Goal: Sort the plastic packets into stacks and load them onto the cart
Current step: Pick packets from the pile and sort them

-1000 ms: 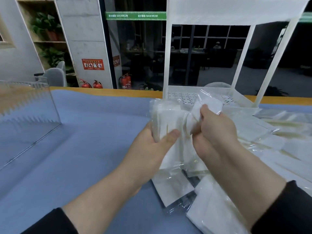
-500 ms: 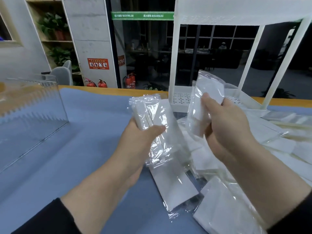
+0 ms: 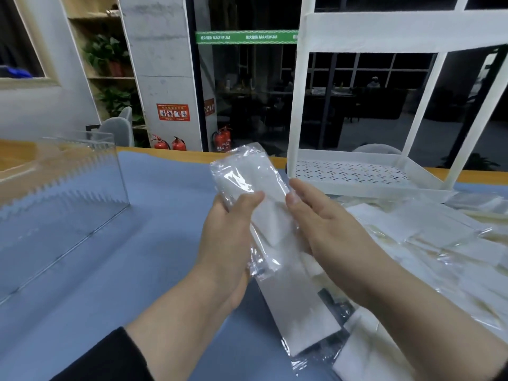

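A person's left hand (image 3: 228,237) is gripping a stack of plastic packets (image 3: 255,193) above the blue-covered worktop (image 3: 110,257), thumb curled across its front. The right hand (image 3: 321,224) is pressing against the stack's right edge, fingers behind the packets and thumb at the side. More packets (image 3: 428,243) are lying loose in a heap on the worktop to the right, and one long packet (image 3: 294,306) is lying just below the hands. The white cart (image 3: 357,171) is standing behind the heap, and a clear acrylic box (image 3: 68,174) is sitting at left.
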Motion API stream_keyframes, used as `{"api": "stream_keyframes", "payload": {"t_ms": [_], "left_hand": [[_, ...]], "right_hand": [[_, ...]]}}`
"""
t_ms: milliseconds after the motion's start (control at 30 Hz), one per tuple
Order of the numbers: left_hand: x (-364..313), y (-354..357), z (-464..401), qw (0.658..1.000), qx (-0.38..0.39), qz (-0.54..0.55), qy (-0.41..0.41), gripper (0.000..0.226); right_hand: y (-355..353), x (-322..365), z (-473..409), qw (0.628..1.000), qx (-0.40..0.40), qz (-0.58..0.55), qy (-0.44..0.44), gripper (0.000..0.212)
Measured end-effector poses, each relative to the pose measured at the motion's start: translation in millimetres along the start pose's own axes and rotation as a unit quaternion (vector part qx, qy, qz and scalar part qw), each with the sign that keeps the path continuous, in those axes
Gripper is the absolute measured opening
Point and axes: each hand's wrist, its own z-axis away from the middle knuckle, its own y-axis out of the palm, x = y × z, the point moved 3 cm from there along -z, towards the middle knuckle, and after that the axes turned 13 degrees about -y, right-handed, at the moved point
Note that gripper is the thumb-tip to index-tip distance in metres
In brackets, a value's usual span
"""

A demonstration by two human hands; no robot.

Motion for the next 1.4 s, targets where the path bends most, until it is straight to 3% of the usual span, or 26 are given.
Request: {"api": "stream_keyframes", "payload": {"t_ms": [100,167,233,300,367,433,533,667,800,900,1033,1133,1233,1400], "left_hand": [[0,1,0,1.000,0.021,0.005,0.002,0.032],[1,-1,-2,0.999,0.019,-0.026,0.004,0.045],[-7,-8,-3,0.997,-0.016,-0.043,0.056,0.054],[-25,-26,-3,0.986,-0.099,-0.017,0.133,0.062],[-49,-50,1,0.961,-0.185,0.002,0.207,0.056],[-63,-72,4,0.952,-0.194,-0.024,0.235,0.055],[-55,-95,-1,0.953,-0.214,-0.138,0.165,0.062],[-39,-117,-13,0.956,-0.272,-0.107,0.028,0.035],[-39,-121,-17,0.942,-0.279,-0.173,0.067,0.040],[-42,-123,-19,0.943,-0.282,-0.166,0.064,0.020],[-38,-113,-17,0.947,-0.234,-0.217,0.045,0.030],[-33,-112,-18,0.945,-0.216,-0.242,0.052,0.019],[-30,-111,-20,0.945,-0.200,-0.257,0.041,0.023],[-29,-110,-21,0.940,-0.191,-0.280,0.043,0.031]], "right_hand": [[7,6,2,0.998,0.035,-0.034,-0.038,0.038],[10,9,2,0.997,0.014,-0.050,-0.055,0.034],[10,14,0,0.997,-0.006,-0.042,-0.062,0.034],[10,25,-3,0.997,-0.002,0.007,-0.079,0.036],[13,36,-8,0.989,0.039,0.104,-0.102,0.036],[24,46,-16,0.966,0.073,0.213,-0.126,0.037],[55,48,-29,0.944,0.107,0.266,-0.160,0.043],[92,19,-34,0.917,0.169,0.320,-0.165,0.050],[90,3,-32,0.929,0.158,0.289,-0.169,0.057],[85,-1,-28,0.950,0.116,0.253,-0.144,0.066],[86,-9,-18,0.965,0.062,0.238,-0.087,0.073],[93,-6,-14,0.973,0.058,0.203,-0.094,0.069],[95,-2,-14,0.969,0.085,0.217,-0.084,0.060],[84,6,-14,0.953,0.160,0.255,-0.035,0.026]]}}
